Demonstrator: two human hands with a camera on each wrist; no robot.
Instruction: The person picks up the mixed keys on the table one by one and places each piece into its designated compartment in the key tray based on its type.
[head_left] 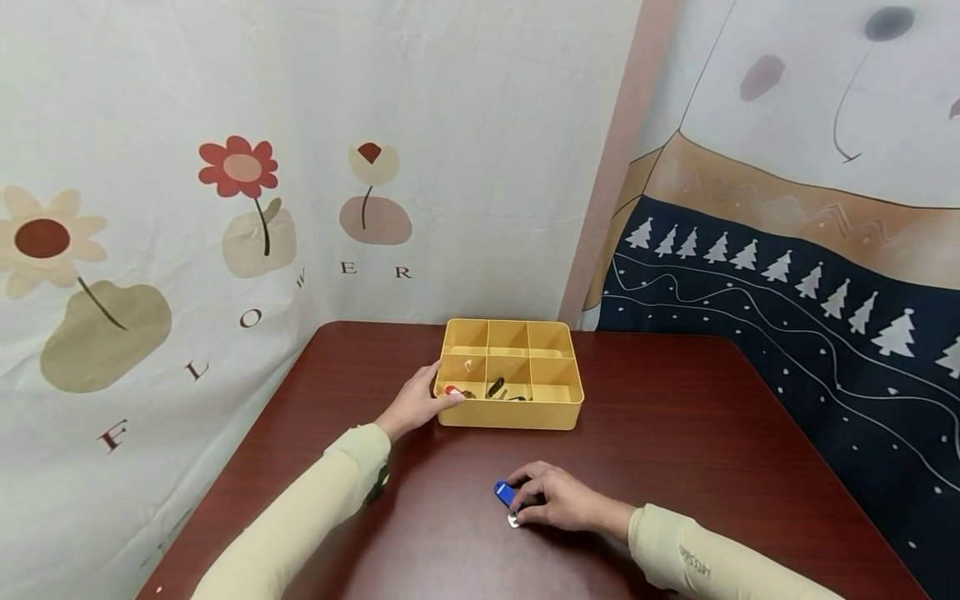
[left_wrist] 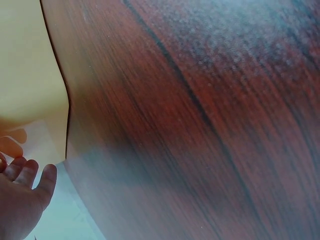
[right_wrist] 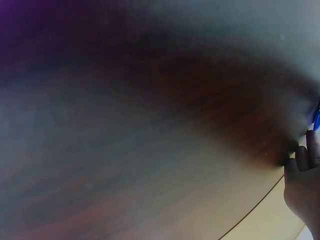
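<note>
My left hand (head_left: 417, 402) is at the left front corner of a yellow compartment box (head_left: 510, 415). Its thumb lies along the front rim, and the other fingers extend along the left side; the left wrist view shows these fingers (left_wrist: 46, 182) fairly straight against the wall. Nearer the front, low over the table, my right hand (head_left: 558, 498) pinches a blue key tag (head_left: 505, 492) with a silver metal piece (head_left: 513, 520) at its lower end. Only an edge of the blue tag (right_wrist: 317, 119) shows in the right wrist view.
The box has two rows of compartments. A red-and-white item (head_left: 453, 390) lies in the front left one, a black item (head_left: 496, 387) and other small pieces in the front middle one. Around them is the dark red wooden table (head_left: 660, 400), with patterned curtains (head_left: 480, 167) behind.
</note>
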